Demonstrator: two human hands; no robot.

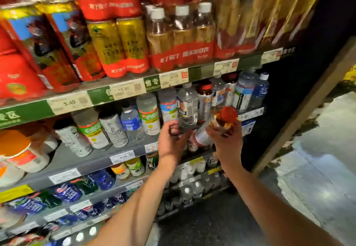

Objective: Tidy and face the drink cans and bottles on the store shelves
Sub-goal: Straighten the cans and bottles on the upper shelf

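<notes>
Reaching to the middle shelf (123, 150), both hands work near its right end. The left hand (172, 140) has its grip curled round the base of a clear bottle (187, 109) that stands upright at the shelf's front edge. The right hand (224, 137) has its grip closed round a red-capped bottle (213, 128), tilted with its cap up and to the right, just beside the clear one. White cans (113, 130) stand further left along the same shelf.

One head-worn wide-angle view looks forward and down, close to the shelves (123, 89), angled rightward.
</notes>
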